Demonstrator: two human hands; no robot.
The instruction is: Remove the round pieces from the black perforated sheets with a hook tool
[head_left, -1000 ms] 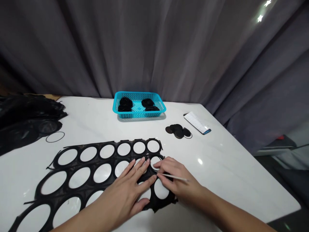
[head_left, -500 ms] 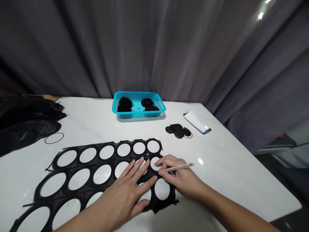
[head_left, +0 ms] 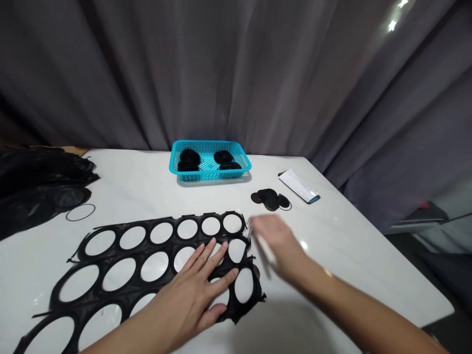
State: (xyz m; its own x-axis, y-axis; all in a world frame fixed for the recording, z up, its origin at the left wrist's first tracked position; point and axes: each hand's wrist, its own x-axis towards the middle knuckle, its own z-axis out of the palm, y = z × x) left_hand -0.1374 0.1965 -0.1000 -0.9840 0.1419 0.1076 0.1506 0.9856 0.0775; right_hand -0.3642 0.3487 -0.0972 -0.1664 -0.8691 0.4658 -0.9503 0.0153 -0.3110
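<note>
A black sheet (head_left: 121, 250) with several round holes cut out lies flat on the white table (head_left: 350, 265). My left hand (head_left: 199, 287) rests flat on its right end, fingers spread. My right hand (head_left: 276, 246) hovers just right of the sheet, blurred by motion. A thin white stick (head_left: 258, 248) seems to stay in its fingers, though the blur hides the grip. A small pile of black discs (head_left: 270, 198) lies beyond the right hand.
A turquoise basket (head_left: 210, 169) with black discs stands at the back of the table. A white card (head_left: 299, 186) lies at the back right. Black sheets (head_left: 33, 182) are heaped at the left, with a thin black ring (head_left: 80, 212) beside them. Grey curtains hang behind.
My right hand has lifted off the sheet's right end and swung up and to the right, now blurred. The left hand stays pressed on the sheet.
</note>
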